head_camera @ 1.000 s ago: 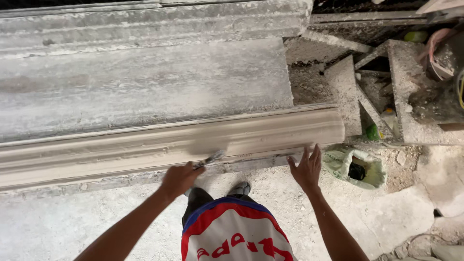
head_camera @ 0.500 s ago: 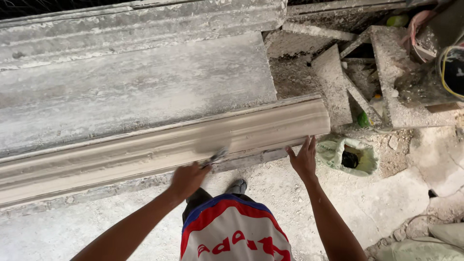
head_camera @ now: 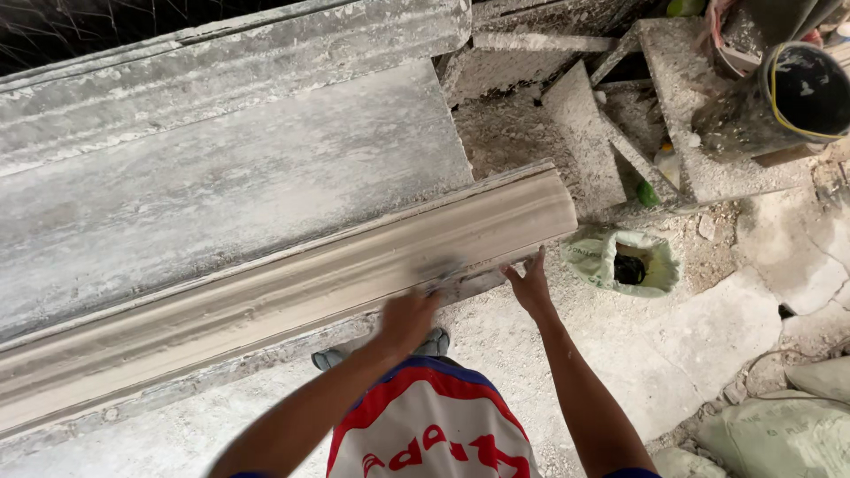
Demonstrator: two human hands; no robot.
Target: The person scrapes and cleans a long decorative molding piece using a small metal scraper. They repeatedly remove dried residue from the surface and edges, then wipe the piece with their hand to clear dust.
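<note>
Moulding (head_camera: pixel 266 292), a long pale plaster length with stepped profile, lies along the front edge of the dusty counter (head_camera: pixel 221 177), its cut end pointing toward the green sack (head_camera: pixel 620 261) on the floor. Our left hand (head_camera: pixel 407 320) is closed around a small flat tool (head_camera: pixel 443 273) whose blade rests on the moulding's lower face near that end; the hand is blurred, so we cannot tell the grip more exactly. Our right hand (head_camera: pixel 531 285) is open, fingers spread, pressed against the moulding's underside edge just beside the tool.

We judge this to be a smoothing pass. To do it well, we keep the blade flat to the profile and follow its line, not across it, so the ridges stay crisp. We keep pressure light near the cut end, where a corner could chip. The open hand should brace the piece firmly against the counter and stay clear of the blade's path. Beyond the moulding's end stand loose slabs (head_camera: pixel 584 142) and a dark bucket (head_camera: pixel 810 88).
</note>
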